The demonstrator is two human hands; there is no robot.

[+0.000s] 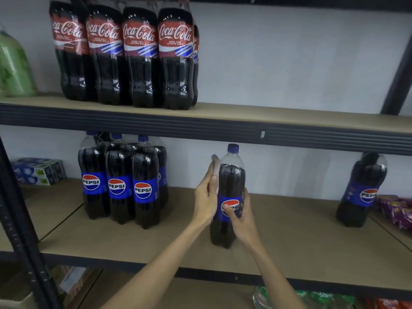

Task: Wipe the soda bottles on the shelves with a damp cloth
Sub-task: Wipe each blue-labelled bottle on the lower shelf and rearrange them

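Observation:
A Pepsi bottle (229,181) with a blue cap stands upright on the middle shelf (289,230). My right hand (239,216) grips it around the blue label, thumb across the logo. My left hand (206,197) presses a pale cloth (215,163) against the bottle's left shoulder. A cluster of several Pepsi bottles (121,181) stands to the left, and one more Pepsi bottle (362,190) stands far right. Several Coca-Cola bottles (138,54) line the upper shelf (267,117).
A green bottle (13,63) sits at the upper shelf's left end. Toothpaste boxes (38,171) lie at the middle shelf's left, purple snack packs (395,210) at its right. A black upright post (20,219) runs down the left. Green packages (312,297) fill the lower shelf.

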